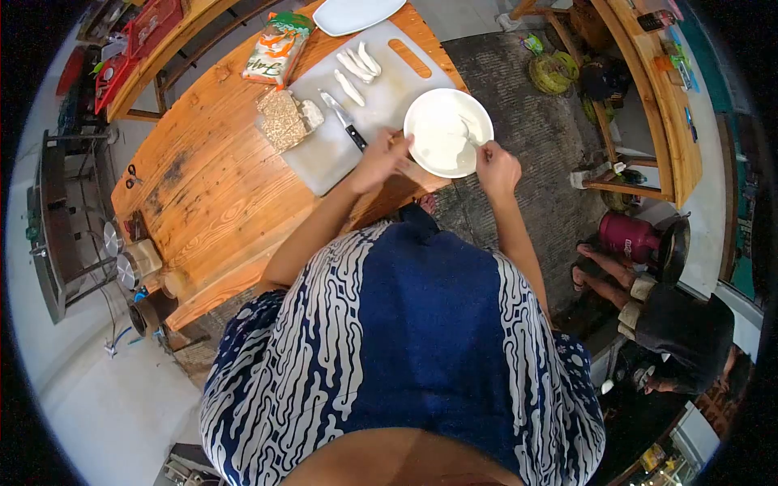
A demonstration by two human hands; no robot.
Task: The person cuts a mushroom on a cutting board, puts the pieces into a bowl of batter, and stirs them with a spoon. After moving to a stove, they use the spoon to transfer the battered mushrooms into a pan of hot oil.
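Stirring, by the look of it: the right hand is curled at the bowl's near right rim, fingers pinched on a thin utensil whose end dips into the white mix inside; too small to say whether it is a spoon or a fork. The left hand sits at the bowl's near left rim, fingers bent and touching the edge, steadying it. Whether it truly grips the rim or only rests against it, I cannot tell.

The bowl stands at the near corner of the wooden table, partly on the white cutting board, and its right side looks very close to the table's edge. That is the worry: a hard stir or a slack left hand could nudge it off the corner, or tip it where it straddles board and wood.

Just left of the bowl lies a knife, black handle pointing at the left hand; a careless wrist could catch it. Beyond the bowl, pale peeled strips lie on the board, with a block of tempeh further left and a printed packet behind that. A white plate sits at the far end.

Right of the bowl, well apart on the floor, another person crouches.
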